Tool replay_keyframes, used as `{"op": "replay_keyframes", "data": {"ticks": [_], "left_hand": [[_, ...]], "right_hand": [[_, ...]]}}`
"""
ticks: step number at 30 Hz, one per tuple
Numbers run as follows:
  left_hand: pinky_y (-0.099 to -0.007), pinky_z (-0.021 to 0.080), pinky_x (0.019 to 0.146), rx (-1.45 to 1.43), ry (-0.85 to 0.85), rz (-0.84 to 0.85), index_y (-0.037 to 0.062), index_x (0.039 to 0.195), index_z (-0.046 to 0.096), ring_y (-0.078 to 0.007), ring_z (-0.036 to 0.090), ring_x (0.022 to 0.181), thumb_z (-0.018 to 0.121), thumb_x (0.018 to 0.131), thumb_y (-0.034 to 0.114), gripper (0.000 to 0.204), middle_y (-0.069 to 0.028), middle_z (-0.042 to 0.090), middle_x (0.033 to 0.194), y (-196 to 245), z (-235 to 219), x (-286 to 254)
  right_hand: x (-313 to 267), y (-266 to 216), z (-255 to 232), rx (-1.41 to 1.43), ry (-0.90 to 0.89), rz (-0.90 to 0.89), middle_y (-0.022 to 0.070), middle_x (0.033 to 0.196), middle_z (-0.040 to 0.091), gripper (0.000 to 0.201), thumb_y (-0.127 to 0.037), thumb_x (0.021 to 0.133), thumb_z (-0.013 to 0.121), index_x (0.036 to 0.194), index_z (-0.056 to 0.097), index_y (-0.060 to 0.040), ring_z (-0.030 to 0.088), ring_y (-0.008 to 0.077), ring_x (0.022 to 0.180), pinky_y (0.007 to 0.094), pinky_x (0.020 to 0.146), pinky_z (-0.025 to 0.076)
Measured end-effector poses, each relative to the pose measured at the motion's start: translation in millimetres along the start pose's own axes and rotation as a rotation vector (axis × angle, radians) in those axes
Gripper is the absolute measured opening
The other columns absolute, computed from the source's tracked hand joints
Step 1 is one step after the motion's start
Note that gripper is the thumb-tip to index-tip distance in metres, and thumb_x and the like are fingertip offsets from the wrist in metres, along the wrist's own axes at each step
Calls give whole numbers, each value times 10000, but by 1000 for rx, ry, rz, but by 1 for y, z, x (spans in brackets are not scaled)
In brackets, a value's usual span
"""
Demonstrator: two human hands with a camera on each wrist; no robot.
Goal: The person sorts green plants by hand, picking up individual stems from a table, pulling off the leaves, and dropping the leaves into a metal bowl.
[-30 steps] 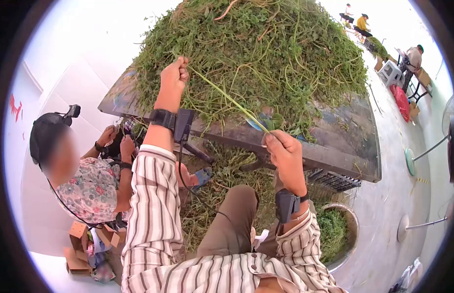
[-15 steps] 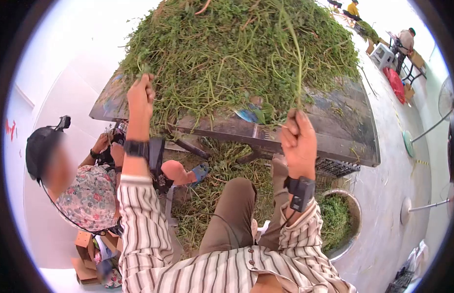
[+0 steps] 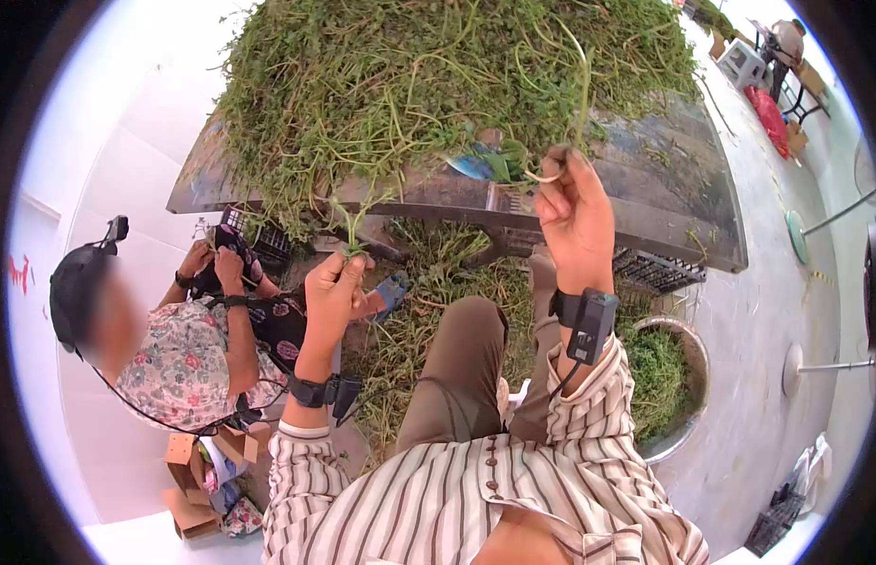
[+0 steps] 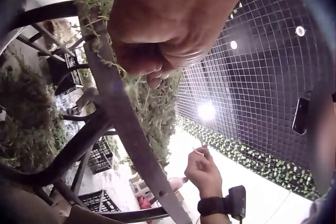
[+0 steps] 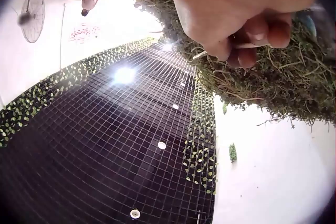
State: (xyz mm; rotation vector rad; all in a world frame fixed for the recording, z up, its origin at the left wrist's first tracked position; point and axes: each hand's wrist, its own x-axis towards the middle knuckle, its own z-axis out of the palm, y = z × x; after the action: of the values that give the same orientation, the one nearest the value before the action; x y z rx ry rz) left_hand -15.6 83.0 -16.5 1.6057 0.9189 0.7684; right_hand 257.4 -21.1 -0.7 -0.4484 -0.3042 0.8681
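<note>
Red lettering point(image 5: 84, 35), white wall point(image 5: 116, 27), too blurred

Okay so you've got your left arm point(image 3: 301, 461) and right arm point(image 3: 586, 395) out front, hands well apart. Your left hand point(image 3: 334, 290) sits lower and closer in, thumb and fingertips pinched. Your right hand point(image 3: 581, 226) reaches further forward, also pinching, fingers curled in.
</note>
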Motion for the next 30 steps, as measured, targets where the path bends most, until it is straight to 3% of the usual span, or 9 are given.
{"op": "replay_keyframes", "data": {"ticks": [7, 11, 16, 18, 19, 21, 24, 29, 30], "left_hand": [[-234, 260, 446, 300, 150, 94, 13, 645, 464, -61, 326, 517, 540, 865, 161, 276, 20, 381, 568, 0, 12, 4], [-208, 251, 424, 210, 129, 94, -27, 791, 585, -38, 336, 499, 515, 896, 178, 241, 25, 398, 576, -7, 0, 14], [-189, 268, 406, 232, 224, 195, 9, 798, 575, -38, 345, 472, 534, 901, 186, 209, 31, 431, 624, 68, 29, 28], [-182, 293, 430, 471, 82, 423, 14, 892, 604, -28, 378, 514, 554, 886, 159, 153, 25, 465, 654, 77, 44, 35], [-247, 343, 551, 500, -90, 601, 28, 989, 572, -125, 443, 634, 575, 852, 163, 193, -25, 512, 747, 97, 72, 28], [-375, 443, 793, 464, -500, 930, 54, 1183, 508, -320, 572, 874, 617, 782, 171, 432, -126, 605, 934, 135, 130, 15], [-383, 455, 793, 254, -807, 804, 29, 1215, 476, -312, 599, 795, 621, 786, 138, 466, -143, 588, 962, 156, 164, 7], [-262, 430, 606, -15, -393, 528, 35, 1114, 578, -93, 492, 707, 594, 810, 57, 305, -38, 562, 878, 133, 148, 43], [-262, 430, 606, -6, -393, 520, 35, 1114, 578, -93, 492, 707, 594, 810, 57, 305, -38, 562, 878, 126, 139, 48]], "right_hand": [[3, 22, 3, -215, 21, -127, 29, 730, 490, 177, -160, 860, 507, 884, 570, 4, 382, 58, 488, 209, 439, 329], [-4, 20, 14, 41, 56, 38, 12, 674, 504, 141, -162, 861, 551, 900, 553, -26, 349, 59, 466, 206, 414, 290], [0, 30, 4, -173, -14, -68, 3, 666, 494, 137, -181, 869, 549, 882, 538, -45, 328, 42, 453, 200, 413, 259], [1, 24, 6, -6, -37, 68, -9, 665, 450, 123, -148, 882, 500, 859, 549, -37, 333, 45, 471, 197, 412, 269], [-1, 23, 12, -8, 50, 80, -14, 657, 457, 120, -156, 880, 511, 859, 548, -43, 291, 43, 446, 206, 404, 234], [-3, 51, 12, -228, 125, -436, 32, 748, 552, 172, -164, 868, 529, 964, 569, -28, 475, 77, 565, 210, 501, 381], [0, 8, 10, 8, 36, 283, 38, 745, 569, 214, -199, 867, 531, 992, 579, -32, 521, 103, 647, 222, 567, 424], [-7, 25, 15, -299, 48, -284, -32, 760, 521, 192, -192, 907, 502, 989, 573, -33, 390, 33, 572, 193, 492, 332], [-6, 14, 6, -199, 11, -138, -22, 760, 525, 205, -175, 887, 534, 1008, 578, -15, 431, 39, 596, 197, 516, 356]]}}
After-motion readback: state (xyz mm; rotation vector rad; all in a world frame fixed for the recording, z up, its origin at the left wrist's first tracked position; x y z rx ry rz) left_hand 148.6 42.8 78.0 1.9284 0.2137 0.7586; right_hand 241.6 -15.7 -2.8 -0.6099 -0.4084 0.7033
